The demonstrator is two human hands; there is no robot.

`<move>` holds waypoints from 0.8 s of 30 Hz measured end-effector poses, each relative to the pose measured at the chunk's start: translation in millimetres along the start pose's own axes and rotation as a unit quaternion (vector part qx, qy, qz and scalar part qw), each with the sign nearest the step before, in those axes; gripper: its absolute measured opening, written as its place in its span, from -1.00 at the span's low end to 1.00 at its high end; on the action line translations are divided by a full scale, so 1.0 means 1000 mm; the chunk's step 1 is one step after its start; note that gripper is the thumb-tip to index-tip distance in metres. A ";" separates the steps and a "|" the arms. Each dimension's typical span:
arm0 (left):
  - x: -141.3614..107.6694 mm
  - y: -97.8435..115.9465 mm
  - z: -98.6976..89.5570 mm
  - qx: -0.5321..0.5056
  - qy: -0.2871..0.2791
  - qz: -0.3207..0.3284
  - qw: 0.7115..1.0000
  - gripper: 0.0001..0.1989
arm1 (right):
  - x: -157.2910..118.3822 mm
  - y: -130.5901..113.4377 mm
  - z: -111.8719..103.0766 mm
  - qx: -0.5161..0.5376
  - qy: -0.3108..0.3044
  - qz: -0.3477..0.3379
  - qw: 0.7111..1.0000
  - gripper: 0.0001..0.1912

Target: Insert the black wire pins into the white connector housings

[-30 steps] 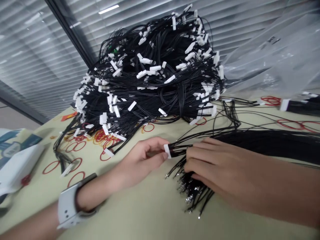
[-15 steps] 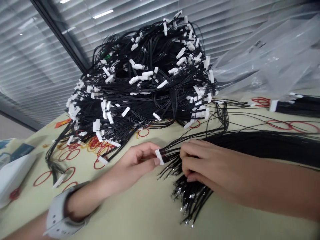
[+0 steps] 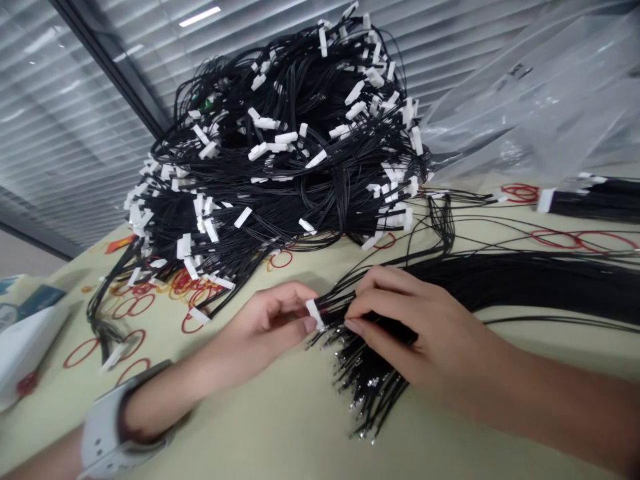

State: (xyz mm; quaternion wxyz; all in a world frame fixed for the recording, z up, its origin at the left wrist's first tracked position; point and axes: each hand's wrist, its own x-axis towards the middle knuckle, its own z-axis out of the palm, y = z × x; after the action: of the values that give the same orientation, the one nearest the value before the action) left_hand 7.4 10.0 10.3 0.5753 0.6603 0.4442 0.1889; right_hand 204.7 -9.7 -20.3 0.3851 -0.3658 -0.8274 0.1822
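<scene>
My left hand (image 3: 273, 323) pinches a small white connector housing (image 3: 314, 314) between thumb and fingers; black wires run out of its right side. Just to the right, my right hand (image 3: 400, 313) has thumb and forefinger pressed together on a black wire close to the connector. The wire's tip is too small to make out. Under my right hand lies a thick bundle of loose black wires (image 3: 550, 283), their bare metal terminals (image 3: 367, 400) fanned out toward me. The bundle stretches off to the right edge.
Behind my hands rises a tall heap of black cables (image 3: 300, 200) with white connectors. Red and yellow rubber bands (image 3: 133, 305) are scattered at left, near a white box (image 3: 33, 353). A clear plastic bag (image 3: 530, 107) and a tied cable bundle (image 3: 590, 200) lie at right.
My right hand has moved from curled over the wire ends to a pinch nearer the connector. My left hand keeps its hold, and the view has shifted slightly.
</scene>
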 end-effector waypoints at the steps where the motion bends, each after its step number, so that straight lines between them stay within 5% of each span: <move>1: -0.001 0.000 0.000 0.002 0.002 -0.003 1.000 -0.95 | 0.001 0.000 -0.001 0.005 0.013 0.001 1.000 -0.84; 9: -0.003 0.000 0.003 0.065 0.006 0.010 0.998 -0.95 | 0.001 0.001 -0.001 -0.025 0.020 0.040 0.999 -0.84; 24: -0.004 -0.002 0.002 0.001 0.001 -0.002 1.000 -0.94 | -0.006 0.001 0.003 -0.100 0.003 -0.044 0.994 -0.83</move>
State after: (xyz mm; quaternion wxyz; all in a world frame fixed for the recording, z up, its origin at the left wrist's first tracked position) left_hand 6.2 5.5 8.5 0.5746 0.6598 0.4463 0.1881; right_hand 205.6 -13.9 -25.3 0.3568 -0.3661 -0.8557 0.0800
